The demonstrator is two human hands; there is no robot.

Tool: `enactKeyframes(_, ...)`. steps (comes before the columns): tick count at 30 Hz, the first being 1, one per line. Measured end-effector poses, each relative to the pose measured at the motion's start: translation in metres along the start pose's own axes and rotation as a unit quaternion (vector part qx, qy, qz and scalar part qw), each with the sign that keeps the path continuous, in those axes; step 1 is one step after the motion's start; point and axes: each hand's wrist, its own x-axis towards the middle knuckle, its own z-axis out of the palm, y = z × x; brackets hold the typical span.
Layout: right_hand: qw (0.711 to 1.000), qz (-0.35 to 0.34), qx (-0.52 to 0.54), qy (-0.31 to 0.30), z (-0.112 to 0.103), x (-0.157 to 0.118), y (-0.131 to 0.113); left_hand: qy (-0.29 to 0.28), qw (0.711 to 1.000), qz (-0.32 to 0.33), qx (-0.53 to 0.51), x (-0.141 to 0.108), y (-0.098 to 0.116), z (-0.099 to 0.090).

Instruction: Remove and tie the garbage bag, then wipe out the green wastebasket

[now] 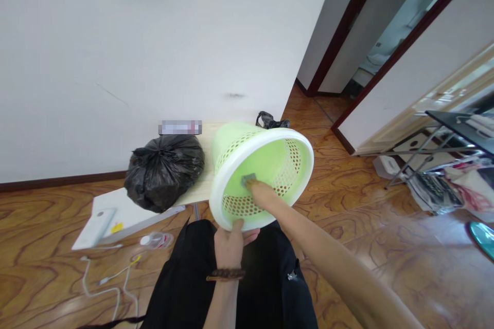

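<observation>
A pale green plastic wastebasket (233,136) with a white rim and rows of small holes lies tilted over my lap, its mouth toward me. My left hand (229,244) grips the near bottom of the rim, thumb on the inner side and fingers beneath. Inside the basket, my right hand (260,193) holds a small grey cloth (247,180) near the inner wall. Only part of the cloth shows, and the right fingertips are partly hidden by it.
A tied black garbage bag (165,169) sits on a light wooden bench (206,149). Another black plastic bag (271,121) lies behind the basket. On the floor at left are a white box (116,203), a clear bottle (156,240) and white cables (102,292). A folding table (463,128) stands at right.
</observation>
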Motion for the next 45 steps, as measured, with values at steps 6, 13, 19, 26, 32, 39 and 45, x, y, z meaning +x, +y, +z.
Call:
enactKeyframes(6, 0.992, 0.077, -0.099, 0.016, -0.029, 0.003, 0.027, 0.008, 1.000, -0.004, -0.019, 0.000, -0.001, 0.003)
enactKeyframes(13, 0.982, -0.013, 0.190, 0.022, 0.018, 0.001, -0.032, -0.007, 1.000, -0.018, -0.010, 0.003, -0.003, 0.002)
enactKeyframes(19, 0.999, 0.008, -0.029, 0.010, -0.003, -0.003, 0.006, 0.018, 1.000, 0.002, -0.026, 0.006, -0.009, -0.002)
enactKeyframes(26, 0.998, 0.044, 0.023, -0.032, -0.001, 0.001, 0.002, 0.004, 1.000, -0.009, -0.018, 0.005, -0.010, 0.005)
enactKeyframes(32, 0.992, -0.022, 0.122, 0.018, 0.022, 0.001, -0.024, -0.001, 1.000, -0.002, -0.001, 0.003, -0.009, 0.002)
enactKeyframes(39, 0.993, 0.039, -0.097, 0.049, -0.006, 0.001, 0.022, 0.024, 0.999, -0.019, -0.037, 0.004, -0.001, -0.001)
enactKeyframes(45, 0.996, 0.062, 0.069, -0.010, 0.011, 0.012, -0.033, -0.004, 0.999, -0.013, -0.034, 0.002, -0.004, 0.005)
